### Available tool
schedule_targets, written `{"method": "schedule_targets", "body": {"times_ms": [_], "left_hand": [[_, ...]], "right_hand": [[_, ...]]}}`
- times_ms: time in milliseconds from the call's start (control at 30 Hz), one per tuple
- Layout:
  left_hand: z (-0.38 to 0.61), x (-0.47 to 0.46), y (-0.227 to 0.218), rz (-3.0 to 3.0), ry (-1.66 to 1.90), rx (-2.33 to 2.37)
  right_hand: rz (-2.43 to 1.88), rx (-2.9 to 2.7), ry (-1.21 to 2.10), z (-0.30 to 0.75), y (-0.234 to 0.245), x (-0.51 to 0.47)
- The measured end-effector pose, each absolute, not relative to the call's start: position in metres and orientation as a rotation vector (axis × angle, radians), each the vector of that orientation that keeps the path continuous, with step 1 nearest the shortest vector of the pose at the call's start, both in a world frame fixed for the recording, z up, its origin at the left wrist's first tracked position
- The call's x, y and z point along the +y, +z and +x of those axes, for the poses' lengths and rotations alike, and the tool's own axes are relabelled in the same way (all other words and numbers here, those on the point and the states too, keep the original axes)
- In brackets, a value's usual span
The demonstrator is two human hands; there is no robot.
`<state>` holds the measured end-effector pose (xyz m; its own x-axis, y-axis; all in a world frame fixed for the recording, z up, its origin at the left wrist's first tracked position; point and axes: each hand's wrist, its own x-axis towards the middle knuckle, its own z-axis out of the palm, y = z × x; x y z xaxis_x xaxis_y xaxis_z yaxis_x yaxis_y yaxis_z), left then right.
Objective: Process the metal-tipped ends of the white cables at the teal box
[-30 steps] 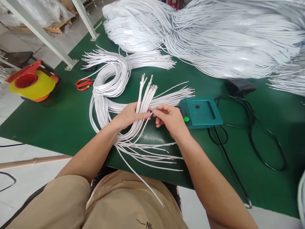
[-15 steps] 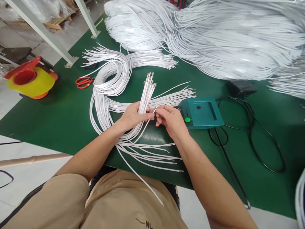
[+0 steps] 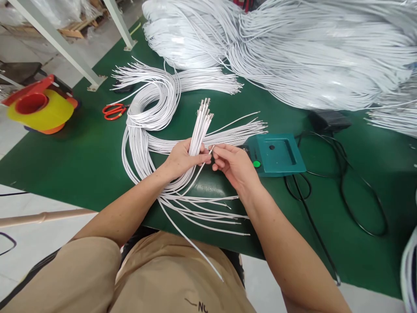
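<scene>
My left hand (image 3: pixel 185 160) is closed around a bundle of white wires (image 3: pixel 199 130), whose metal-tipped ends stick up above the fingers. Beside it, my right hand (image 3: pixel 233 165) pinches the end of a single white wire (image 3: pixel 198 174) between thumb and forefinger. That wire curves up from the loop below the left hand. Several loose wire ends (image 3: pixel 215 214) fan out over the table edge under my wrists. Just right of my right hand stands a teal device (image 3: pixel 276 154) with a green button (image 3: pixel 257 164).
Coiled white wires (image 3: pixel 140 113) lie on the green table (image 3: pixel 81 161), next to red-handled scissors (image 3: pixel 114 111). A large heap of white wires (image 3: pixel 309 56) fills the back. Black cables (image 3: pixel 345 187) curl at right. A yellow tape roll (image 3: pixel 48 111) sits at left.
Both hands keep almost the same pose and grip. The view has shifted very slightly; nothing has visibly been taken or let go.
</scene>
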<state>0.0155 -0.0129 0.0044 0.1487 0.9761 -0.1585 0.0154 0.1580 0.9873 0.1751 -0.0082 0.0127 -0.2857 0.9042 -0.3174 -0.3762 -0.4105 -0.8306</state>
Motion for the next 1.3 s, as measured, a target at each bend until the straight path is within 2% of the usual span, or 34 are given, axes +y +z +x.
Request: {"method": "schedule_targets", "body": {"times_ms": [167,633,933,1100,1300], "left_hand": [[0.0174,-0.0148,0.0036,1.148,0.991,1.085],[0.0169,-0.0152,0.0029,1.136,0.993,1.031],[0.0162,-0.015,0.0038,1.161,1.006,0.961],[0.0175,-0.0149,0.0032,1.175,0.985,0.961],[0.0168,-0.0146,0.0033,1.204,0.963,0.999]], "right_hand": [[-0.978,-0.701,1.969,0.1773,0.0152,-0.0077],[-0.894,-0.797,2.048,0.1837,0.0133,-0.0069],[-1.063,-0.988,1.654,0.1767,0.017,-0.0111],[-1.118,-1.016,1.626,0.1771,0.0179,-0.0089],[-1.283,-1.13,1.426,0.176,0.0163,-0.0094]]}}
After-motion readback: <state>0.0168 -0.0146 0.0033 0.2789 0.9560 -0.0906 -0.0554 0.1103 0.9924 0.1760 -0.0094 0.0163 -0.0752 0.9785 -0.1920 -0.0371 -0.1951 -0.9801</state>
